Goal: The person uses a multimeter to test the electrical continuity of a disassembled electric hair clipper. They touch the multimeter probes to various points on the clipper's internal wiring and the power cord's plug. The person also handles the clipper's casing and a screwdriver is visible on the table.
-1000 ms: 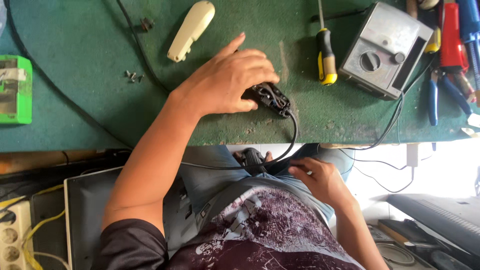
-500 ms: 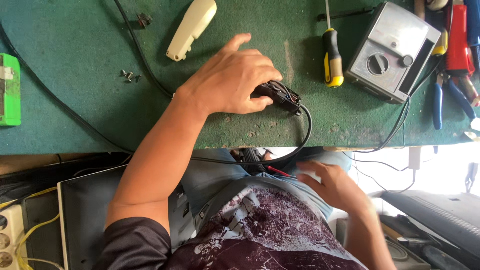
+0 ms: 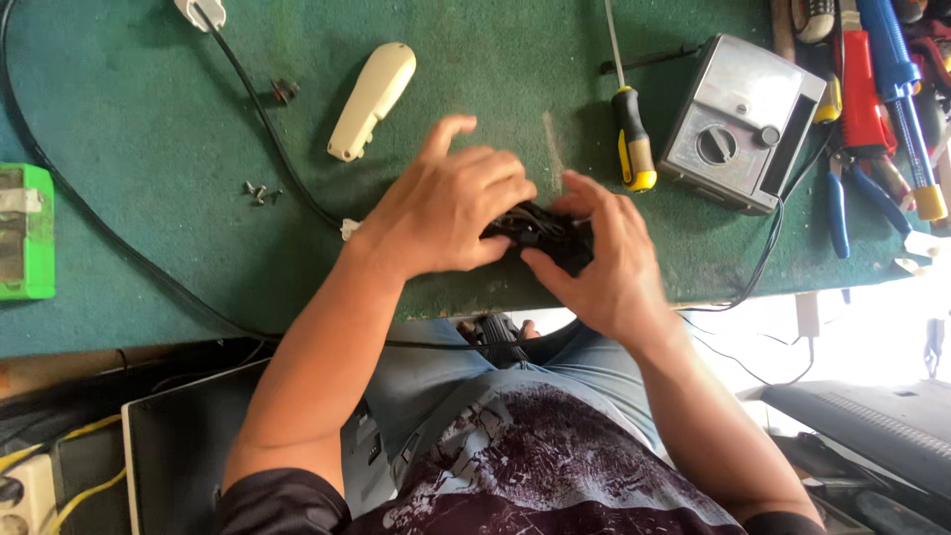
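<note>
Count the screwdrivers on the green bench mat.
1 clearly: a yellow-and-black-handled screwdriver lying just left of the grey meter. More may hide in the tool pile at the right edge.

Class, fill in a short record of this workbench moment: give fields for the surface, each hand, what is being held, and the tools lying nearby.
Surface: green mat on a workbench
Left hand: over the top of a small black part, fingers curled on it
Right hand: gripping the same black part from below
Beside the hands: yellow-and-black screwdriver, grey dial meter
Farther left: cream plastic cover, loose screws, green box
Far right: blue-handled pliers, other tools too crowded to tell
</note>
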